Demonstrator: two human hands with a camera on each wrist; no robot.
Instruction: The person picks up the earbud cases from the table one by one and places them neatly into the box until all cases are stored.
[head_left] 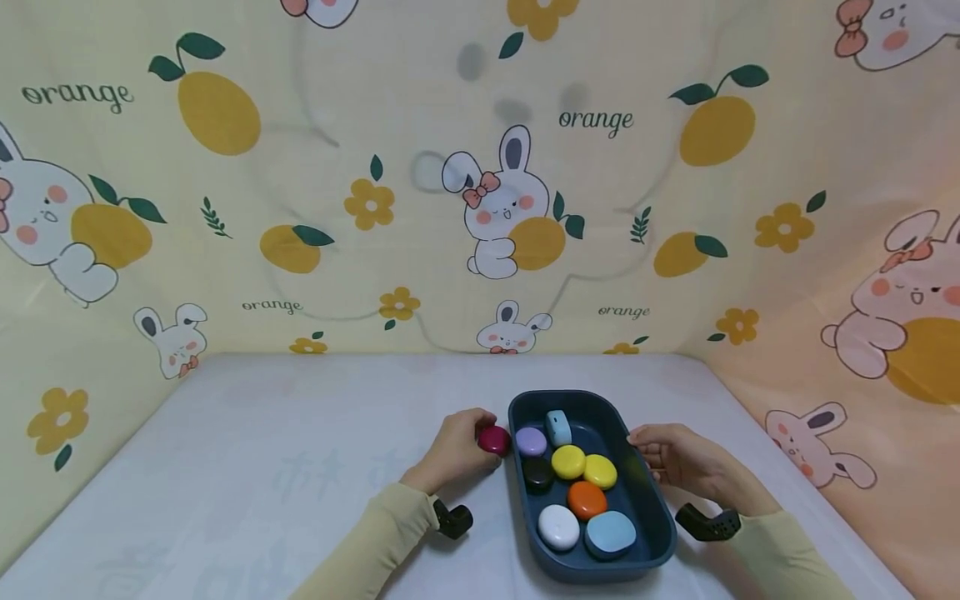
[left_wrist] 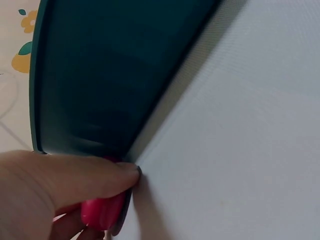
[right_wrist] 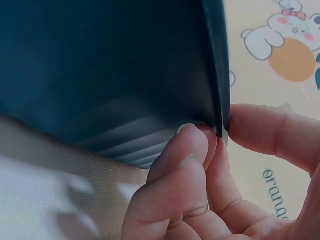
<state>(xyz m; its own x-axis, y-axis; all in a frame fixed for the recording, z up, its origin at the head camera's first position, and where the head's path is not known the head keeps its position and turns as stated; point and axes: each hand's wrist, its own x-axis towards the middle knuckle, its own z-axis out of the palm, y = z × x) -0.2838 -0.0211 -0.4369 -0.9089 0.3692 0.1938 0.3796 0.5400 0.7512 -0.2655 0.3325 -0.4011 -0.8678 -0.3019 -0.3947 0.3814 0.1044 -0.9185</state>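
Beside the tray's left wall, my left hand pinches a glossy dark-red rounded piece. The left wrist view shows this piece as pinkish red with a dark edge, partly covered by the thumb. On the other side, my right hand grips the rim of a dark blue tray, thumb and fingertips on either side of the rim in the right wrist view. Inside lie smooth rounded pieces: purple, black, two yellow, orange, white and light blue.
A small light blue block leans near the tray's far end. The tray stands on a white-covered table, right of the middle. Patterned cloth rises behind the table and along both sides.
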